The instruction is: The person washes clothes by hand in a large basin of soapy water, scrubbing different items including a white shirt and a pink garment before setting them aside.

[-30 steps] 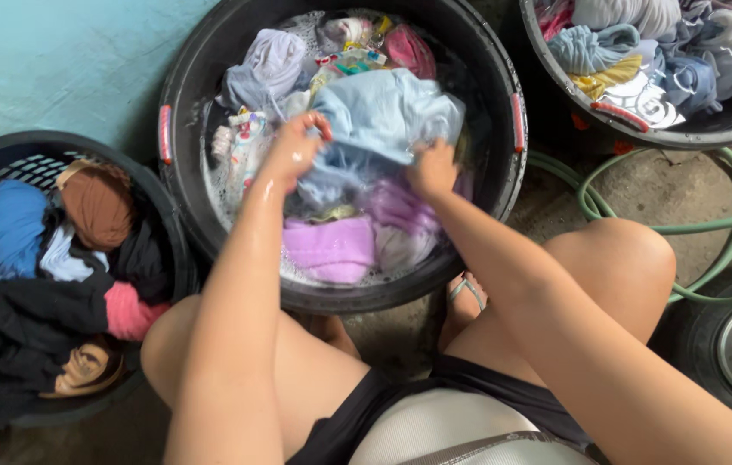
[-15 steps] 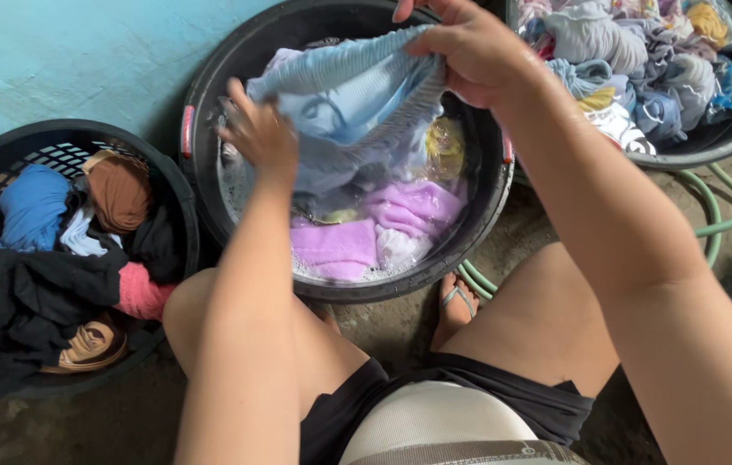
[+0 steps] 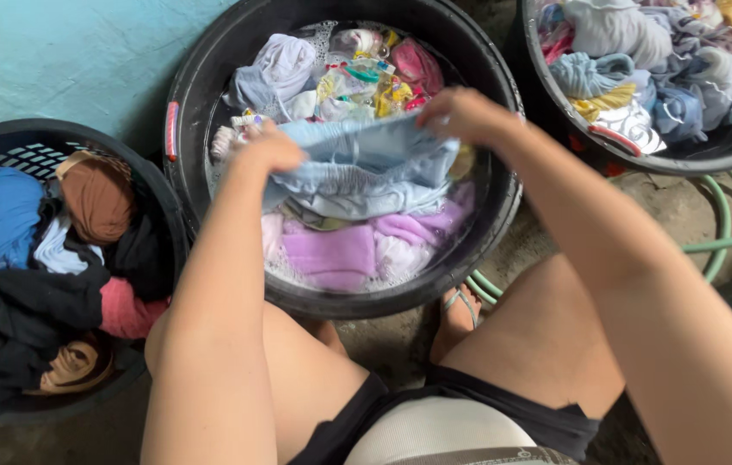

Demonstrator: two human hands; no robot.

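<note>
Gripping a pale blue garment (image 3: 366, 168) by its edge, both hands, left (image 3: 273, 148) and right (image 3: 460, 114), hold it over the black tub (image 3: 211, 77).

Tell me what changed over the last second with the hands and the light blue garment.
Both hands took hold of the light blue garment, lifted it high out of the middle tub, then brought it back down; now the left hand and right hand hold it stretched just above the soapy laundry. The basket of dark clothes, the right tub and the green hose stayed put.
</note>
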